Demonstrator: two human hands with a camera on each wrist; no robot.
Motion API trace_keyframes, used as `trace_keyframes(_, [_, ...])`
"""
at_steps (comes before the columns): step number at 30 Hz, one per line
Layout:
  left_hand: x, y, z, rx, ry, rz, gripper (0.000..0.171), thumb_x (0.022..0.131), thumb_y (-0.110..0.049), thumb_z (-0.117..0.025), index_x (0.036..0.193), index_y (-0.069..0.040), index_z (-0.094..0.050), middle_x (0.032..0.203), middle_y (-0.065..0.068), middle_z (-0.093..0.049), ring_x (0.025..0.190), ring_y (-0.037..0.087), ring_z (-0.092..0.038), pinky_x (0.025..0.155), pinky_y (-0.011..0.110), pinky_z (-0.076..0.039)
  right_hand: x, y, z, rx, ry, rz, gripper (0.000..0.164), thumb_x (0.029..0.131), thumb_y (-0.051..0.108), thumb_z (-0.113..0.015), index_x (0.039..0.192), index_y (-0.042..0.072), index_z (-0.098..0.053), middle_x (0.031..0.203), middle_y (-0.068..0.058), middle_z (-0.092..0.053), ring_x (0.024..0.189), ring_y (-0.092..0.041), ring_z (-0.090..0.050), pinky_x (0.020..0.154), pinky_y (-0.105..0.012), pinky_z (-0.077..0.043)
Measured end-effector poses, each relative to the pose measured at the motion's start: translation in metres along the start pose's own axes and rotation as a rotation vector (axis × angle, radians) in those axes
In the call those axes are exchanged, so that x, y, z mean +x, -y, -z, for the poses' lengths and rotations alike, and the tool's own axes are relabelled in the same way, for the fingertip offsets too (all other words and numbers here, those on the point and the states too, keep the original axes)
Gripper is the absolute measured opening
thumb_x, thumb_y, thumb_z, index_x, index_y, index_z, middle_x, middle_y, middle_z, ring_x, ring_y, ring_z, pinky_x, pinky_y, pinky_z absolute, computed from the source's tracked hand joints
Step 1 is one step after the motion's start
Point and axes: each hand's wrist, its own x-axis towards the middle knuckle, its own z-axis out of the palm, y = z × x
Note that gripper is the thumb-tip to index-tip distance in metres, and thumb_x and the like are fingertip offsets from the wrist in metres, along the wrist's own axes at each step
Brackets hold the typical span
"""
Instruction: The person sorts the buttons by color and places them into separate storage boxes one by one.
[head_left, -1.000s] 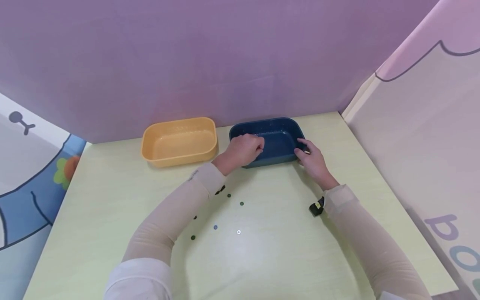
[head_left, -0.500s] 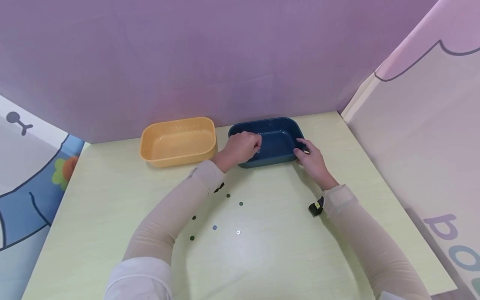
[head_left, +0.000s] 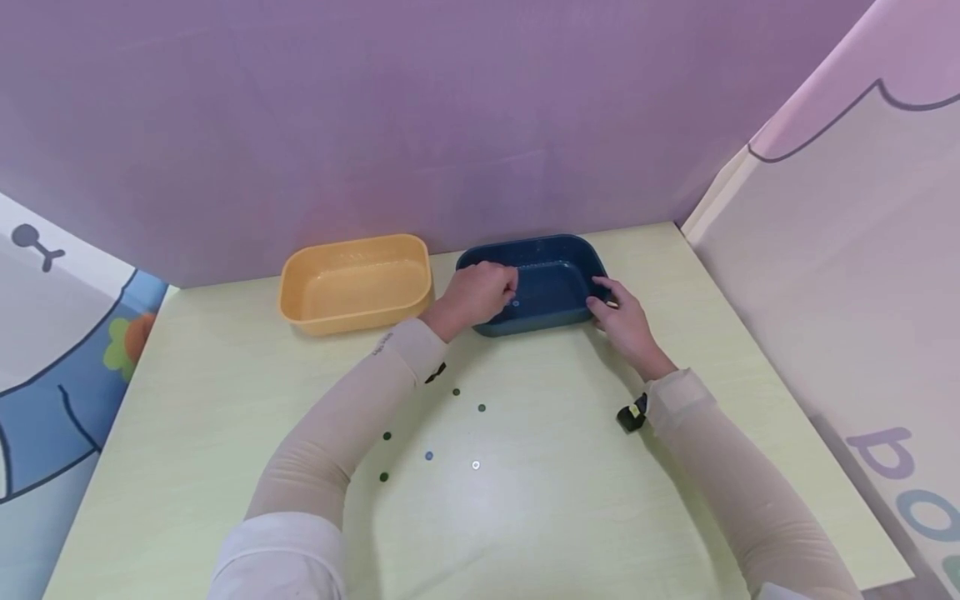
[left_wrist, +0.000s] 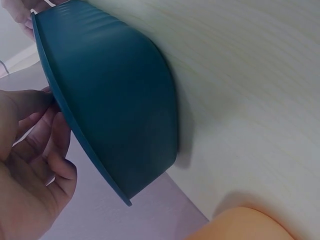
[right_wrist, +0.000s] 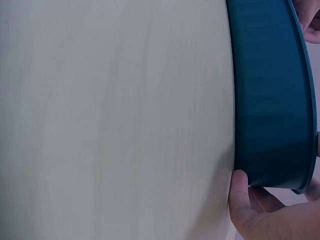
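Note:
A dark blue tray (head_left: 551, 287) stands on the table near the purple backdrop. Over its left end, my left hand (head_left: 478, 293) has curled fingers. In the left wrist view, the tips of that hand (left_wrist: 35, 145) meet behind the tray's rim; whatever lies between them is hidden. One small pale-blue disc, like a button (head_left: 515, 303), lies inside the tray beside that hand. My right hand (head_left: 626, 325) grips the tray's right end. In the right wrist view, its thumb (right_wrist: 240, 182) touches the lower edge at the corner.
A yellow tray (head_left: 356, 287) stands left of the blue one. Several small green discs (head_left: 482, 408), a blue disc (head_left: 429, 456) and a white ring-like disc (head_left: 476, 465) lie scattered on the pale table (head_left: 570, 517). Printed cloth walls border both sides.
My left hand has shifted slightly left. The pale-blue disc, first hidden, then at the fingers, now shows apart from them in the tray. The right hand holds its place.

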Motion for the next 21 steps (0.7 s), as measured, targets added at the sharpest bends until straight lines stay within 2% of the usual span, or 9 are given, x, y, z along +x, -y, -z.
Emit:
trace_keyframes(6, [0.0001,0.0029,-0.0025,-0.004,-0.002,0.007,0.011,0.102,-0.024,-0.063,0.107,-0.015,-0.067,0.097,-0.003,-0.065,0.082,0.013,-0.060,0.075,0.031,-0.054,0.0013,-0.0005,-0.0012,-0.005,0.000,0.000,0.054,0.104,0.025,-0.056,0.155,0.013,-0.040,0.144,-0.021,-0.045,0.112,-0.032,-0.058,0.090,-0.037,-0.056])
trace_keyframes(14, [-0.0004,0.0033,-0.0027,-0.018,0.007,0.017,0.010,0.101,-0.023,-0.064,0.106,-0.014,-0.068,0.095,-0.003,-0.065,0.081,0.014,-0.059,0.075,0.030,-0.054,0.0020,0.0009,-0.0004,-0.005,0.006,-0.007,0.054,0.105,0.025,-0.054,0.156,0.013,-0.038,0.150,-0.021,-0.041,0.119,-0.032,-0.055,0.092,-0.034,-0.055])
trace_keyframes(21, [-0.0026,0.0024,-0.0001,0.002,0.038,0.039,0.013,0.103,-0.026,-0.061,0.107,-0.016,-0.068,0.097,-0.004,-0.064,0.081,0.013,-0.059,0.073,0.029,-0.053,0.0025,0.0026,0.0013,0.023,0.015,-0.015,0.056,0.105,0.026,-0.054,0.156,0.014,-0.036,0.153,-0.022,-0.037,0.125,-0.034,-0.053,0.101,-0.046,-0.050])
